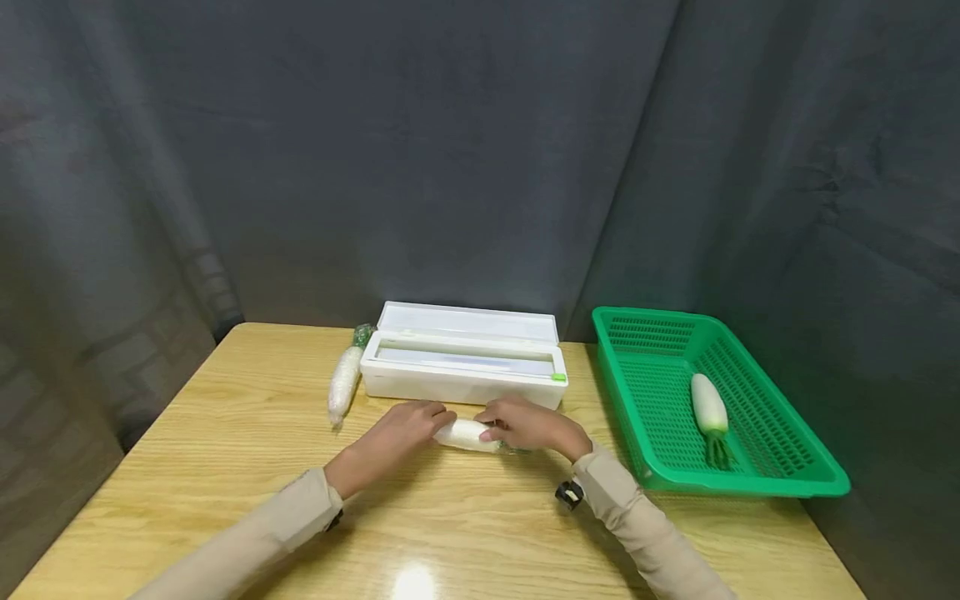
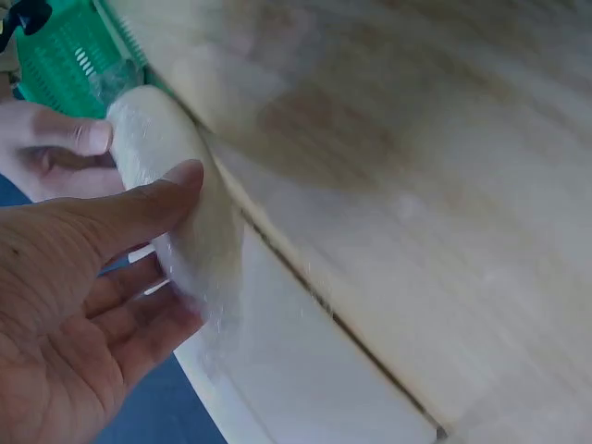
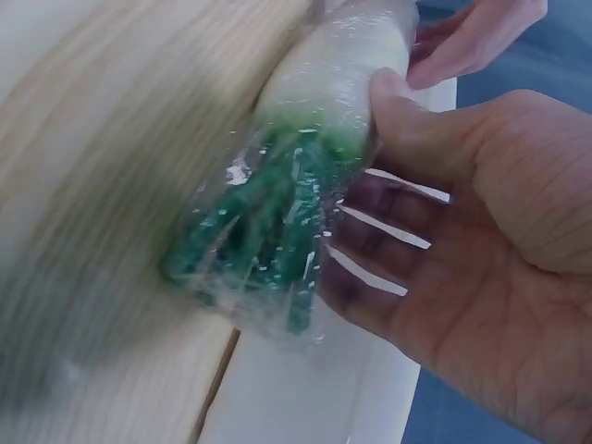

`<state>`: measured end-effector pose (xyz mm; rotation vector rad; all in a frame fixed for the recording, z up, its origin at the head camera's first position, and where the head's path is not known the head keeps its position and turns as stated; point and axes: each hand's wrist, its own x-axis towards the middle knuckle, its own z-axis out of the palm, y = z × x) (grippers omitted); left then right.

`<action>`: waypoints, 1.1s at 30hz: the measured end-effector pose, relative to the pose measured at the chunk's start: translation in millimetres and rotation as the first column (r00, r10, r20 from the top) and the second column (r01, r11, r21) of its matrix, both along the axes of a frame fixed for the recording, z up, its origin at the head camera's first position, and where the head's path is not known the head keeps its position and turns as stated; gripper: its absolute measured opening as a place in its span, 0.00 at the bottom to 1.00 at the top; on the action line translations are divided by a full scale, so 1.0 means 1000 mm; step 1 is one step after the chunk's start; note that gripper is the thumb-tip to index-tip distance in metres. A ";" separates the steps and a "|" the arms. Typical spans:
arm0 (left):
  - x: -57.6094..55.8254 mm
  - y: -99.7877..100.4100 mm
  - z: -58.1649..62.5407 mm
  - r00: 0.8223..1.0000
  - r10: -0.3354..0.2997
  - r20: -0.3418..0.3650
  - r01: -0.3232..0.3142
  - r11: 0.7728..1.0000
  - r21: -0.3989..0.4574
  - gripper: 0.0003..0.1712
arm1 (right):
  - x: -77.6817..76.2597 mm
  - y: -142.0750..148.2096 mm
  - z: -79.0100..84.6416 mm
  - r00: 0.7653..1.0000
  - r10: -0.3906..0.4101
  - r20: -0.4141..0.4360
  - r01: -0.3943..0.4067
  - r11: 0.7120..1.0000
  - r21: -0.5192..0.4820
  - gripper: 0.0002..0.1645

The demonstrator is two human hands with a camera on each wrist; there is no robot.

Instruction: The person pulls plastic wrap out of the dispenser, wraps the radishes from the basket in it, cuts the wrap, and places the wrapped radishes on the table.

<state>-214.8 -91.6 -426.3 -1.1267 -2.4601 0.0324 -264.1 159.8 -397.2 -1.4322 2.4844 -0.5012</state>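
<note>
A white radish (image 1: 467, 435) wrapped in clear film lies crosswise over the table in front of the white film box. My left hand (image 1: 408, 427) holds its plain end between thumb and fingers. At the leafy end, my right hand (image 1: 534, 425) grips it with the thumb on the near side. The right wrist view shows the cut green stalks (image 3: 268, 222) inside the film, which sticks out loosely beyond them. In the left wrist view, loose film also trails past the plain tip, below the left thumb (image 2: 171, 199).
The film box (image 1: 457, 385) stands behind the hands with its lid (image 1: 467, 321) raised and a green slider (image 1: 558, 377) at right. Another wrapped radish (image 1: 345, 382) lies left of it. On the right, a green basket (image 1: 652, 483) holds an unwrapped radish (image 1: 708, 404).
</note>
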 end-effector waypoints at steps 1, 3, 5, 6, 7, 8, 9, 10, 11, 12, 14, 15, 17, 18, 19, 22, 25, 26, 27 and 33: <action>0.001 0.001 0.000 1.000 0.012 0.009 -0.012 1.000 -0.008 0.22 | 0.001 -0.001 0.000 1.000 0.003 0.023 -0.003 1.000 0.002 0.16; 0.002 0.003 -0.001 0.999 0.041 0.019 -0.040 0.999 -0.020 0.22 | 0.003 -0.002 -0.001 0.998 -0.039 0.040 0.039 0.999 0.009 0.11; 0.002 0.004 -0.001 0.998 0.062 0.013 -0.062 0.997 -0.037 0.22 | 0.005 -0.003 -0.002 0.994 -0.100 0.042 0.100 0.995 0.011 0.13; 0.001 0.005 -0.001 0.998 0.067 0.013 -0.066 0.997 -0.039 0.22 | 0.007 -0.004 -0.003 0.990 -0.133 0.037 0.133 0.991 0.007 0.16; 0.001 0.006 -0.002 0.997 0.071 0.009 -0.070 0.997 -0.042 0.21 | 0.009 -0.004 -0.003 0.986 -0.165 0.024 0.165 0.986 -0.001 0.18; 0.000 0.007 -0.002 0.997 0.075 0.007 -0.075 0.996 -0.044 0.19 | 0.011 -0.005 -0.003 0.981 -0.196 0.005 0.196 0.981 -0.008 0.19; -0.001 0.007 -0.003 0.997 0.077 0.010 -0.076 0.996 -0.040 0.18 | 0.013 -0.006 -0.003 0.977 -0.210 -0.023 0.209 0.978 -0.019 0.18; -0.003 0.008 -0.004 0.997 0.078 0.014 -0.077 0.996 -0.034 0.17 | 0.014 -0.007 -0.004 0.975 -0.214 -0.059 0.212 0.977 -0.033 0.16; -0.003 0.008 -0.004 0.997 0.079 0.024 -0.078 0.997 -0.024 0.16 | 0.016 -0.008 -0.004 0.972 -0.213 -0.104 0.209 0.977 -0.045 0.15; -0.004 0.008 -0.005 0.996 0.080 0.035 -0.080 0.997 -0.014 0.16 | 0.018 -0.008 -0.005 0.966 -0.211 -0.151 0.205 0.977 -0.055 0.14; -0.005 0.007 -0.006 0.996 0.080 0.046 -0.080 0.997 -0.001 0.17 | 0.022 -0.009 -0.007 0.947 -0.197 -0.253 0.187 0.980 -0.061 0.14; -0.006 0.007 -0.006 0.996 0.077 0.054 -0.077 0.997 0.005 0.18 | 0.024 -0.008 -0.009 0.935 -0.190 -0.298 0.180 0.982 -0.060 0.16; -0.006 0.007 -0.006 0.996 0.068 0.057 -0.069 0.998 0.009 0.18 | 0.026 -0.008 -0.011 0.912 -0.182 -0.368 0.172 0.983 -0.059 0.19; -0.006 0.007 -0.006 0.997 0.065 0.051 -0.066 0.998 0.007 0.19 | 0.026 -0.008 -0.013 0.906 -0.182 -0.383 0.171 0.983 -0.064 0.20; -0.006 0.007 -0.005 0.997 0.064 0.050 -0.065 0.998 0.004 0.19 | 0.026 -0.008 -0.014 0.901 -0.178 -0.395 0.165 0.984 -0.067 0.20; -0.006 0.009 -0.003 0.997 0.069 0.045 -0.069 0.998 -0.009 0.21 | 0.024 -0.009 -0.018 0.907 -0.162 -0.389 0.136 0.986 -0.094 0.18; -0.005 0.012 0.000 0.995 0.087 0.057 -0.086 0.996 -0.027 0.24 | 0.022 -0.011 -0.019 0.919 -0.148 -0.365 0.111 0.986 -0.122 0.15; -0.006 0.013 0.001 0.994 0.093 0.055 -0.091 0.995 -0.038 0.24 | 0.021 -0.010 -0.018 0.921 -0.149 -0.359 0.109 0.986 -0.130 0.14; -0.006 0.015 0.002 0.994 0.097 0.046 -0.095 0.994 -0.053 0.24 | 0.021 -0.009 -0.018 0.922 -0.150 -0.356 0.108 0.985 -0.135 0.14; -0.012 0.027 -0.001 0.995 0.076 -0.066 -0.083 0.990 -0.111 0.24 | 0.025 0.000 -0.018 0.924 -0.171 -0.343 0.130 0.982 -0.140 0.17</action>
